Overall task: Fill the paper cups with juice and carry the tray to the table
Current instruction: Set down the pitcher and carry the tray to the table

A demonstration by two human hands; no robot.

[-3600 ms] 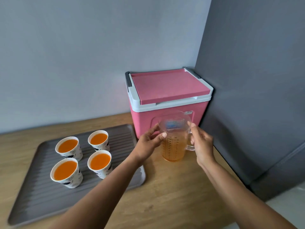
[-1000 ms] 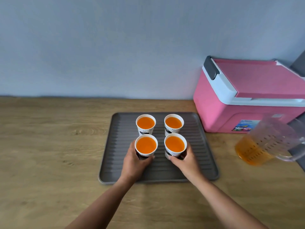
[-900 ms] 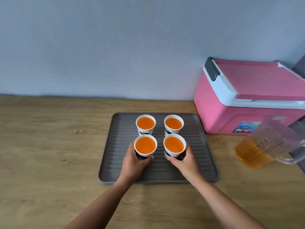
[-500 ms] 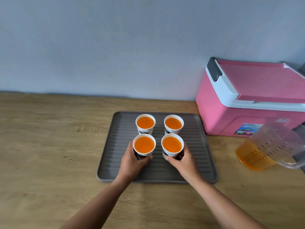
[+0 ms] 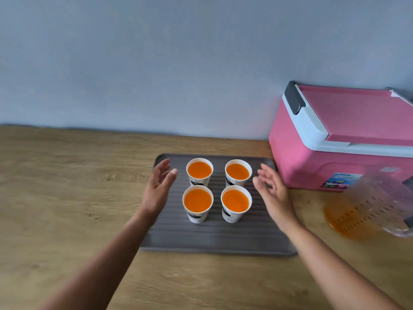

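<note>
Head view: 4 paper cups [image 5: 197, 200], brimming with juice, stand in a tight square on the grey tray [image 5: 201, 240] on the wooden counter [image 5: 67, 198], likely bunched to balance the coming lift; the left hand [image 5: 157, 189] at the cups' 9 o'clock and the right hand [image 5: 271, 191] at 3 o'clock hover with fingers spread, holding nothing; 0.5 s earlier, each gripped a near cup; the jug [image 5: 366, 209] rests at the tray's 3 o'clock.

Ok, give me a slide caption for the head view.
Open left hand and right hand flank four juice-filled white paper cups on the grey ribbed tray, beside a pink cooler box.
</note>
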